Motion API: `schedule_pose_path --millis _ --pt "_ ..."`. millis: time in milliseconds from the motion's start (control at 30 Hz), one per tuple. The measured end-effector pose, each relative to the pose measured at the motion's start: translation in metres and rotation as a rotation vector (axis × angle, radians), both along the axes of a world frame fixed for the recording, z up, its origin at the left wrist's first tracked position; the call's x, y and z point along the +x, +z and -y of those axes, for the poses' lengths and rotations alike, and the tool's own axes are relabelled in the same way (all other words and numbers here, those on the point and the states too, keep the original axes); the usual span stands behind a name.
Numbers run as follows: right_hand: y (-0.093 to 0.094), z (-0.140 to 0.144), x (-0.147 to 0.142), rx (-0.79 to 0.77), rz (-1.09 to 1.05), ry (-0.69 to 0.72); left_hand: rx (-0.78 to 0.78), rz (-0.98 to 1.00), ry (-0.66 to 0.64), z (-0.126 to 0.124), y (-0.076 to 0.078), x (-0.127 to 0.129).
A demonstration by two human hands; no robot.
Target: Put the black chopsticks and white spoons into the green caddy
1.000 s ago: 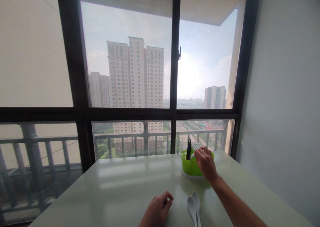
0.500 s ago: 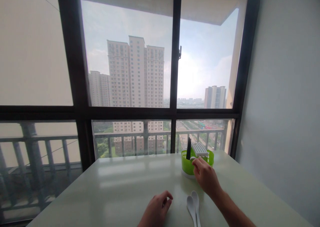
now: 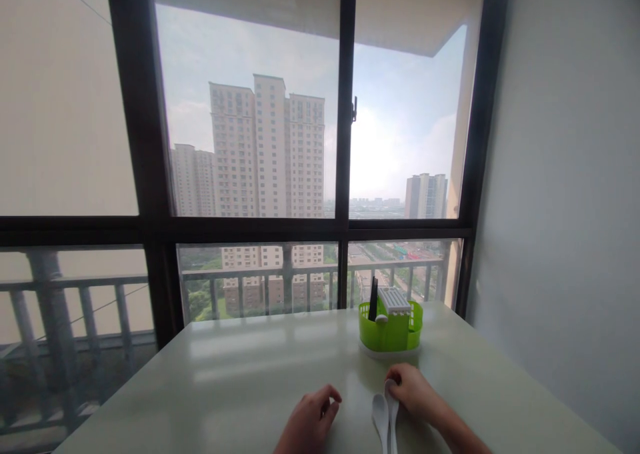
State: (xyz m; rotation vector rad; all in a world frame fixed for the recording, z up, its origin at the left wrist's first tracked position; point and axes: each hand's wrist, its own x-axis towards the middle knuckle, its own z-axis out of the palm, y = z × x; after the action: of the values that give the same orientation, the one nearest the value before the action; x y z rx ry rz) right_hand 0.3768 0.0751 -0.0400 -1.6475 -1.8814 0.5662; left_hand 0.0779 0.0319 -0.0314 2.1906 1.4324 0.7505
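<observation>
My right hand (image 3: 413, 394) rests low on the pale green table (image 3: 250, 374), its fingertips touching the bowl of one of two white spoons (image 3: 384, 414) that lie side by side. My left hand (image 3: 309, 422) lies loosely curled on the table just left of the spoons and holds nothing. Farther back stands a green cutlery holder (image 3: 391, 331) on a white base, with black chopsticks (image 3: 373, 299), a white spoon handle and a white slotted insert sticking up from it.
A large dark-framed window (image 3: 345, 141) runs right behind the table's far edge, with a balcony railing and tall buildings outside. A plain white wall (image 3: 565, 207) bounds the table on the right.
My right hand has drawn back from the green holder toward me and come down onto the white spoons. The left hand has hardly moved.
</observation>
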Motion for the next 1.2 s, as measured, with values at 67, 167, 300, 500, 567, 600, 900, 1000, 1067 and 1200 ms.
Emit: schedule_pose_path --millis 67,167,300,500,567,600,900,1000,1067,1200 --pt "0.022 0.000 0.013 0.039 -0.022 -0.026 -0.007 -0.006 0.006 0.000 0.000 0.000" --pt "0.078 0.004 0.034 0.204 -0.040 -0.048 -0.009 0.000 0.009 0.002 0.001 0.001" --pt "0.156 0.012 0.040 0.516 -0.051 -0.153 -0.004 0.014 -0.001 0.003 0.002 0.001" --pt "0.184 0.000 -0.001 0.995 0.156 -0.209 -0.015 0.012 -0.003 0.003 0.004 0.000" --pt "0.174 -0.010 -0.014 0.977 0.295 -0.168 -0.021 0.007 -0.001 0.003 0.003 0.000" --pt "0.168 -0.015 -0.019 0.955 0.366 -0.147 -0.019 0.009 0.001 0.003 0.003 -0.001" --pt "0.135 -0.023 -0.028 0.913 0.493 0.009 -0.014 0.012 -0.005 0.002 0.001 -0.001" --pt "0.133 -0.018 -0.025 0.891 0.479 -0.019 -0.008 0.019 -0.005 0.003 0.001 0.000" --pt "0.133 -0.016 -0.023 0.872 0.485 -0.019 -0.004 0.022 0.000 0.004 0.000 0.000" --pt "0.130 -0.014 -0.019 0.857 0.485 0.000 0.003 0.013 0.004 0.004 0.001 0.001"
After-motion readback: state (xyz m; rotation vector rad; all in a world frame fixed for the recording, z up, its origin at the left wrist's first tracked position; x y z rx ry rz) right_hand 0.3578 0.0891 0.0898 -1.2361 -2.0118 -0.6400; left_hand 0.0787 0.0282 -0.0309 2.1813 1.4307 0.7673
